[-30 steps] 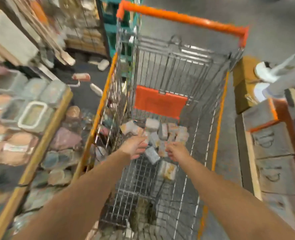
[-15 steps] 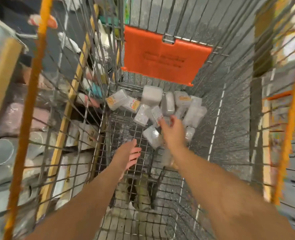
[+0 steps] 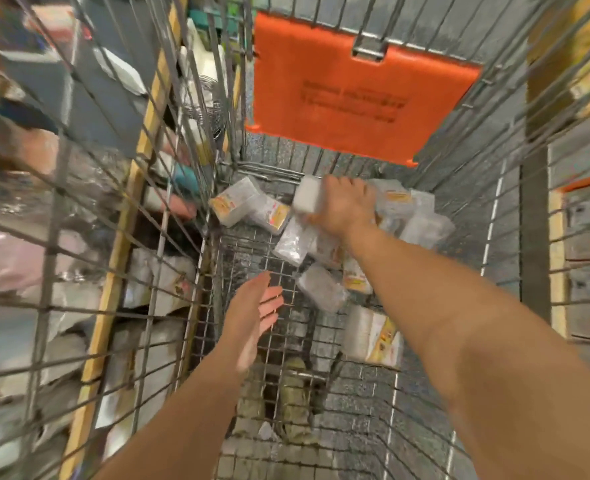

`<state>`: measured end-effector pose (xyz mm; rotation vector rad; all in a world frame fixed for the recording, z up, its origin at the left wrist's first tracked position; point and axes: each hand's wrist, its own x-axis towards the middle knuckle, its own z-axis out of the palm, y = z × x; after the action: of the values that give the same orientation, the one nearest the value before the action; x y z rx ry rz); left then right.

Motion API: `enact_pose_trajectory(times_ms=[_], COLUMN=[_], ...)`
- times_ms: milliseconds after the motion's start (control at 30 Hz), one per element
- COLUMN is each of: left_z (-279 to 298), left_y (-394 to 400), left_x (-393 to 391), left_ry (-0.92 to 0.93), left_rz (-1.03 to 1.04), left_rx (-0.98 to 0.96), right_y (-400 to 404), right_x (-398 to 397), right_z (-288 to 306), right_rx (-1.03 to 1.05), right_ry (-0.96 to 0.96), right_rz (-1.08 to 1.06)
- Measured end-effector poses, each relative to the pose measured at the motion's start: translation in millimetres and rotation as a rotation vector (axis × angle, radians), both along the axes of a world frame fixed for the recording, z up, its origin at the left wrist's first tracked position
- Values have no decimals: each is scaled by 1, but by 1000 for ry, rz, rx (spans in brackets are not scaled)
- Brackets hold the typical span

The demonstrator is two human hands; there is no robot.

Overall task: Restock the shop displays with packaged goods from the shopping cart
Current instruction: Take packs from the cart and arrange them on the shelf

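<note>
- Wire shopping cart (image 3: 196, 341) fills the view from above, both bare forearms reaching down into its basket.
- The right hand (image 3: 347, 206) is deep at the far end of the basket, on top of the heap of packaged goods, its fingers curled round a pale white packet (image 3: 306, 194) that sticks out to the left of the knuckles; motion blur softens the grip, so it seems a hold rather than a mere touch.
- The left hand (image 3: 255, 317) hovers nearer the person, over bare wire floor, palm turned inward, fingers straight and loosely spread, holding nothing.
- The two hands are well apart, the right one farther and higher in the picture, the left one nearer and lower.
- Most of the clear-wrapped packets (image 3: 421, 220) lie clustered under and around the right hand, against the far wall of the basket.
- Two packets with yellow labels (image 3: 238, 206) lie to the left of the right hand, beyond the left hand's fingertips.
- A grey wrapped packet (image 3: 321, 287) lies between the two hands, just right of the left hand's fingers.
- One larger packet with a yellow label (image 3: 373, 336) rests beside the right forearm, to the right of the left hand.
- An orange flap (image 3: 355, 88) hangs on the far wire wall, beyond the right hand.
- Shelves of wrapped goods (image 3: 79, 237) show through the cart's side, left of the left arm.
</note>
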<state>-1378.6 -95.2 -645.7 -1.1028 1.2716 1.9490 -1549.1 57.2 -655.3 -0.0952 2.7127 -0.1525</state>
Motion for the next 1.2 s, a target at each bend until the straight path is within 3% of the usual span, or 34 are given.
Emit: enact_pose_trajectory(times_ms=[133, 233, 367, 500, 567, 633, 700, 833, 967, 1067, 1200], left_z=[2, 9, 21, 29, 29, 23, 18, 15, 16, 16, 10], left_y=[0, 1, 3, 3, 5, 5, 4, 1, -6, -10, -19], left_x=[-1, -7, -1, 26, 42, 56, 66, 75, 85, 96, 97], left_ry=[62, 126, 280, 85, -10, -74, -125, -181, -174, -83, -155], left_rz=[148, 209, 69, 88, 80, 81, 104, 169, 271, 203, 313], left_rx=[14, 20, 63, 172, 110, 32, -23, -57, -45, -55, -67], right_y=[-2, -6, -17, -16, -6, 12, 29, 40, 40, 38, 34], right_x=[31, 77, 138, 193, 215, 229, 232, 227, 228, 230, 224], right_z=[17, 34, 47, 54, 55, 48, 41, 31, 26, 22, 12], right_rx=[-216, -589, -866, -985, -958, -719, -519, -430, -513, -539, -675], right_ry=[52, 57, -259, -413, -280, -61, 1, -145, -254, -255, -469], right_rz=[-269, -467, -731, -894, -1028, -1124, -1155, -1105, -1032, -1010, -993])
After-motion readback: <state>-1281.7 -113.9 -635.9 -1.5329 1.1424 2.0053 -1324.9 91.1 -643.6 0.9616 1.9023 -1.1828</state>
